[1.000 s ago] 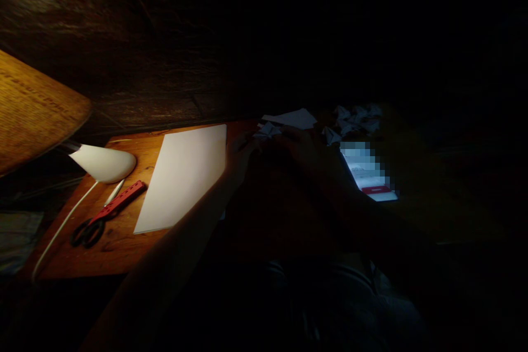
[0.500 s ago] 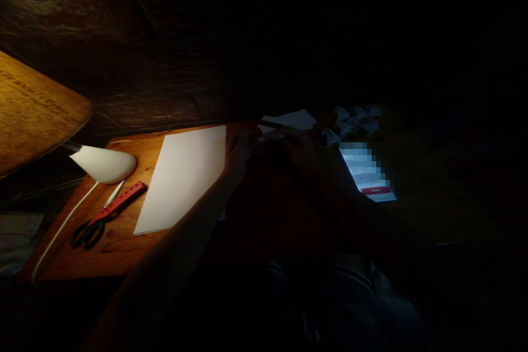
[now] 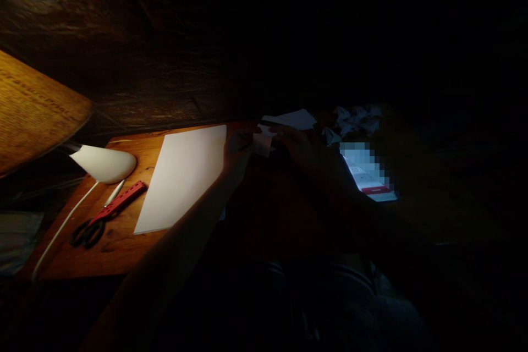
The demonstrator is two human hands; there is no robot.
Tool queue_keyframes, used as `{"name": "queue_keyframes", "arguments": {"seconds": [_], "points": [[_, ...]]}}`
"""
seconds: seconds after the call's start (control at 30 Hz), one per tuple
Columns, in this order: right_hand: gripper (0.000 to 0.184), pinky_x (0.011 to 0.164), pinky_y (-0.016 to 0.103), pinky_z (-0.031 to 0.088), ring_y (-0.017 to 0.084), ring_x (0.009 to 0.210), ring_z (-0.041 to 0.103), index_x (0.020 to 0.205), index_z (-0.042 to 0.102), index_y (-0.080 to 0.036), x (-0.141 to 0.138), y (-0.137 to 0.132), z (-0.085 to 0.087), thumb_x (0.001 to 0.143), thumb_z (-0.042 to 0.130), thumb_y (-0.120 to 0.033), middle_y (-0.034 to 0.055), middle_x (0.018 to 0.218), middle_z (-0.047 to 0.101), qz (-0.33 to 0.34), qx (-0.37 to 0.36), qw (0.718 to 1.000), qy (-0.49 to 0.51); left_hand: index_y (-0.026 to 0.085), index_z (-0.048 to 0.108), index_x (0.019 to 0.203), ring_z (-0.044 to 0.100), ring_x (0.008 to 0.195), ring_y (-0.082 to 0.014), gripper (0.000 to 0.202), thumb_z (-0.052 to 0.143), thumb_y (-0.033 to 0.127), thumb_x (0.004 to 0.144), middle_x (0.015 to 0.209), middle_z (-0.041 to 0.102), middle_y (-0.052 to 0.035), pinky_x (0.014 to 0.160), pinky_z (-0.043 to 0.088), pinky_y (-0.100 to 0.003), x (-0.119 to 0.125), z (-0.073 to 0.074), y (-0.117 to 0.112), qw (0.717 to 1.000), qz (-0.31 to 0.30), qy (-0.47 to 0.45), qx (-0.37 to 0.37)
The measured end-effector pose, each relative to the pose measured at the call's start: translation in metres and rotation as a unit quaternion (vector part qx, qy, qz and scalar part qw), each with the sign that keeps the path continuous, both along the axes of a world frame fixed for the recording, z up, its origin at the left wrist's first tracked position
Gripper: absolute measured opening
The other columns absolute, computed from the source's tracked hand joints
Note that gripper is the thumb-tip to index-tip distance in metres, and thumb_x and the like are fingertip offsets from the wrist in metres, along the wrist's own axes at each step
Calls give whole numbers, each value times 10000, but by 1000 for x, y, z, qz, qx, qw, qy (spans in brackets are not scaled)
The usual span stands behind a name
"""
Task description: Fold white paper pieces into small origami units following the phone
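The scene is very dark. My left hand (image 3: 238, 146) and my right hand (image 3: 296, 146) meet at the far middle of the wooden table (image 3: 124, 231), both pinching a small folded piece of white paper (image 3: 264, 142) between them. A stack of white paper sheets (image 3: 183, 176) lies just left of my left hand. Behind my hands lies another white sheet (image 3: 292, 119).
A white lamp base (image 3: 104, 163) with its cable sits at the table's left, with a red ruler (image 3: 119, 201), a pen and black-handled scissors (image 3: 87, 231) beside it. Crumpled white paper (image 3: 353, 118) lies far right. A lit phone (image 3: 368, 173) lies right of my right hand.
The small paper between my hands has turned and shows more of its white face now. My hands have shifted only slightly.
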State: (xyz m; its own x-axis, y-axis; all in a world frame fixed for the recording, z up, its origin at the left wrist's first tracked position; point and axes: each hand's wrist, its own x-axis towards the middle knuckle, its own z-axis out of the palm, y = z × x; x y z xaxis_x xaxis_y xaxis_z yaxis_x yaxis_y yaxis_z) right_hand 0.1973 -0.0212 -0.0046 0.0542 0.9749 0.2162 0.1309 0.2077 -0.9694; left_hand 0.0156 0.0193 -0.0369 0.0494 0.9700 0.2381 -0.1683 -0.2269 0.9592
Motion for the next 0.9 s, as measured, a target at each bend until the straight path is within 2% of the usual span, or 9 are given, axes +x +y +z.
{"name": "queue_keyframes", "arguments": {"seconds": [0.1,0.2,0.37,0.57,0.7,0.9], "points": [[174,786,358,548,244,903,683,837,739,-241,-1,-1,2,890,694,-400,39,878,761,30,-19,999,-11,216,637,966,686,918,-177,375,815,175,639,984,715,-29,811,547,-285,-1,5,-3,1000,-2,16,4],[183,719,332,535,218,801,658,808,714,-229,-2,-2,3,812,763,-406,26,805,734,47,-17,998,-42,213,651,983,692,935,-189,394,846,198,642,993,723,-36,822,550,-298,-1,11,-6,1000,-16,18,11],[177,751,331,547,198,793,655,788,693,-214,-2,0,0,778,781,-368,21,826,734,38,-5,998,-43,193,693,956,702,896,-197,295,845,291,723,927,734,-43,806,556,-315,2,17,-12,999,-26,23,0],[188,793,349,554,206,841,672,860,724,-191,-3,5,-8,751,803,-321,42,886,744,32,27,998,-36,171,696,851,681,772,-167,245,856,280,701,807,714,-16,716,542,-283,2,17,-12,998,-32,48,-18],[194,835,354,556,208,886,674,868,729,-196,-1,6,-11,763,814,-336,47,920,746,35,55,997,-33,176,718,852,675,757,-152,245,862,302,700,802,729,-13,707,539,-265,1,17,-12,997,-42,60,-6],[193,837,339,550,197,885,670,848,714,-210,1,8,-13,793,785,-380,36,909,737,54,57,997,-19,177,755,803,670,730,-144,239,857,383,738,777,745,-17,680,534,-248,1,21,-15,994,-55,95,5]]}}
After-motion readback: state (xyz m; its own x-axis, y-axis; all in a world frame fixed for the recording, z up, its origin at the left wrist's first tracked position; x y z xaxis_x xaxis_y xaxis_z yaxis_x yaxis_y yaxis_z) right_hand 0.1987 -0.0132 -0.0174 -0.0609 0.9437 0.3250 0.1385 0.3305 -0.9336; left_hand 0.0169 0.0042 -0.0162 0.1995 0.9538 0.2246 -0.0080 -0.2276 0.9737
